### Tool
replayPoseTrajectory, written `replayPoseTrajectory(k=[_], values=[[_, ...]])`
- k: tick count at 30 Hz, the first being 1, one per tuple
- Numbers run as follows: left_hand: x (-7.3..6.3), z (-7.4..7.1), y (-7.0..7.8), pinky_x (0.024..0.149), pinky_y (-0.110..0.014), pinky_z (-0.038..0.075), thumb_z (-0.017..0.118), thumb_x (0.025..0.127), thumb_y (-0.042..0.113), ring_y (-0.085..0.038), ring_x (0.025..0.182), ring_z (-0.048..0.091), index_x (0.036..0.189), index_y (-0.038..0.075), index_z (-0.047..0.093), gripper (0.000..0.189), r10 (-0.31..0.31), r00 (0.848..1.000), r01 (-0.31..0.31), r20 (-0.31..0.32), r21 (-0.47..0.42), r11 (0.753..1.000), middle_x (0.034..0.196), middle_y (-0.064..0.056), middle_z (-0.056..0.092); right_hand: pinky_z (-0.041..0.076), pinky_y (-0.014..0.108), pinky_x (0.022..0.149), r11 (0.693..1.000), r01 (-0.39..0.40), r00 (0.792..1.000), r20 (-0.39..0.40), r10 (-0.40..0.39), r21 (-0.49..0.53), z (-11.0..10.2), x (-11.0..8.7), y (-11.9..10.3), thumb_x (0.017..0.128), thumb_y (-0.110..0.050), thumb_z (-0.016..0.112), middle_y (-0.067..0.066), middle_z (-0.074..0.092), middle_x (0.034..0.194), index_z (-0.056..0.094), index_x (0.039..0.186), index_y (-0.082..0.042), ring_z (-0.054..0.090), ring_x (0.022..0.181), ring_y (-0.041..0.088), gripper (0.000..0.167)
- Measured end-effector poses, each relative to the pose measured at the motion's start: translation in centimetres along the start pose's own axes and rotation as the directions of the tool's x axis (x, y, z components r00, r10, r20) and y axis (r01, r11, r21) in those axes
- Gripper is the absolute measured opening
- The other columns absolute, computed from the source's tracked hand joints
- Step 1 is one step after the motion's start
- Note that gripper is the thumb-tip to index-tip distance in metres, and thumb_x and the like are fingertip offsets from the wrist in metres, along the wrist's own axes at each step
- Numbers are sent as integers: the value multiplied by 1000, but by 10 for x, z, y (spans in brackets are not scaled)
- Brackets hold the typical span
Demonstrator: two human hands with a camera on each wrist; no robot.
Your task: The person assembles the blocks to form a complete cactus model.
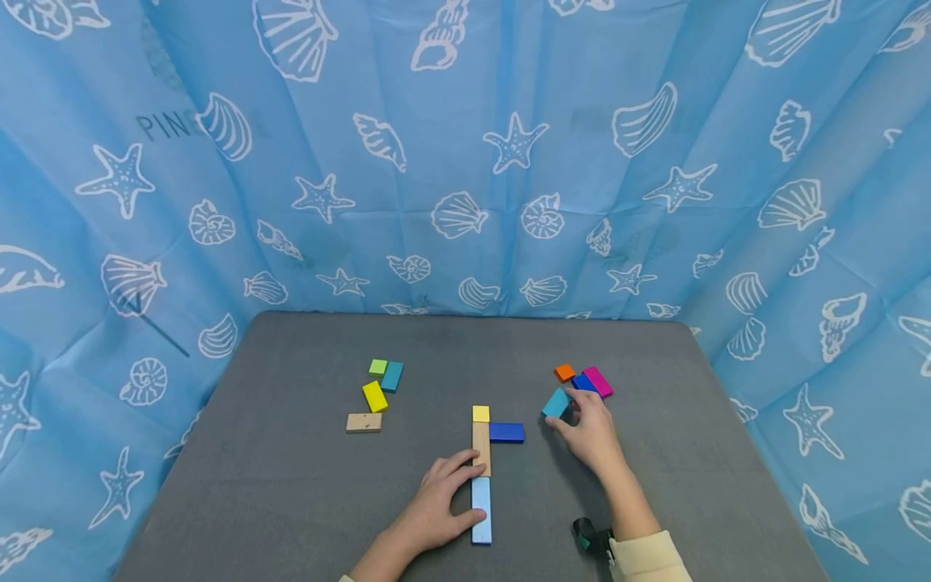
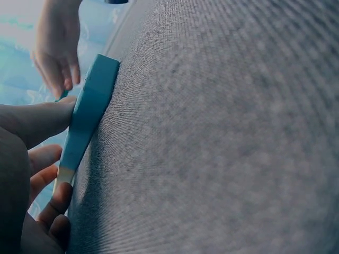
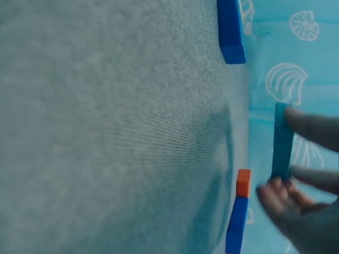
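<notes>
A light blue block, a plain wood block and a small yellow block lie end to end in a column. A dark blue block juts right from the wood one. My left hand rests over this column, thumb on the light blue block and fingertips at the wood block. In the left wrist view the thumb lies against the blue block's face. My right hand pinches a teal block between thumb and fingers. The right wrist view shows that teal block held above the table.
Right of the column lie orange, blue and magenta blocks. At the left are green, teal, yellow and wood blocks. A shell-patterned curtain hangs behind the grey table.
</notes>
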State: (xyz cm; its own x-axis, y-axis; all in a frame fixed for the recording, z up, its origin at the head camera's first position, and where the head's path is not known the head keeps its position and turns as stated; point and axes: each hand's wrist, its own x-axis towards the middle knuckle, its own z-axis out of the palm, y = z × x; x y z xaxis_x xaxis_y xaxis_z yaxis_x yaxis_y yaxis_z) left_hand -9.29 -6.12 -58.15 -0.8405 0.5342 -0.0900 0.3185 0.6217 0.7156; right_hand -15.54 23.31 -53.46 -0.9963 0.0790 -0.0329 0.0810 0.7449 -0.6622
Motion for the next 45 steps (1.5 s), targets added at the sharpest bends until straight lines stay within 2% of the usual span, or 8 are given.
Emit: replayPoseTrajectory(k=[6, 10, 16, 33, 39, 45], values=[[-1, -1, 0, 105, -54, 38, 68, 91, 55, -19, 127, 44, 146, 30, 54, 62, -4, 1000, 4, 4, -6, 1000, 157, 10, 40, 53, 49, 96, 988, 133, 986, 88, -140, 81, 13, 16, -6, 87, -16, 81, 21, 50, 138, 52, 145, -3, 64, 116, 39, 66], [0, -1, -1, 105, -55, 38, 67, 91, 56, -20, 127, 43, 146, 30, 54, 62, -8, 1000, 8, 8, -14, 1000, 157, 11, 40, 53, 48, 95, 981, 174, 974, 131, -184, 83, 21, 24, -8, 87, -15, 80, 17, 52, 138, 54, 144, -5, 66, 114, 37, 64], [0, -1, -2, 105, -56, 39, 66, 92, 57, -21, 127, 43, 145, 30, 55, 61, -11, 1000, 11, 20, -22, 1000, 157, 10, 40, 52, 48, 98, 980, 167, 963, 196, -186, 107, 27, 32, -9, 88, -17, 79, 12, 53, 141, 54, 146, -9, 64, 117, 35, 64], [0, -1, -3, 106, -56, 38, 67, 91, 56, -19, 128, 43, 146, 32, 54, 61, -18, 1000, 19, 19, -38, 999, 157, 12, 40, 50, 49, 101, 980, 191, 945, 261, -199, 58, 31, 35, -12, 89, -17, 78, 10, 57, 139, 60, 139, -9, 62, 120, 31, 54], [1, 0, -4, 105, -56, 39, 67, 92, 55, -20, 128, 44, 146, 31, 54, 60, 8, 1000, -8, 3, -14, 1000, 157, 10, 41, 50, 49, 101, 976, 204, 942, 256, -218, 80, 30, 36, -12, 89, -18, 78, 12, 57, 140, 61, 138, -8, 62, 121, 32, 53], [0, -1, -4, 105, -56, 39, 65, 92, 58, -21, 127, 44, 146, 31, 54, 61, 5, 1000, -5, 9, -21, 1000, 157, 9, 40, 54, 48, 95, 968, 225, 947, 206, -244, 110, 21, 35, -11, 88, -16, 79, 15, 59, 137, 58, 140, -6, 61, 120, 34, 57]])
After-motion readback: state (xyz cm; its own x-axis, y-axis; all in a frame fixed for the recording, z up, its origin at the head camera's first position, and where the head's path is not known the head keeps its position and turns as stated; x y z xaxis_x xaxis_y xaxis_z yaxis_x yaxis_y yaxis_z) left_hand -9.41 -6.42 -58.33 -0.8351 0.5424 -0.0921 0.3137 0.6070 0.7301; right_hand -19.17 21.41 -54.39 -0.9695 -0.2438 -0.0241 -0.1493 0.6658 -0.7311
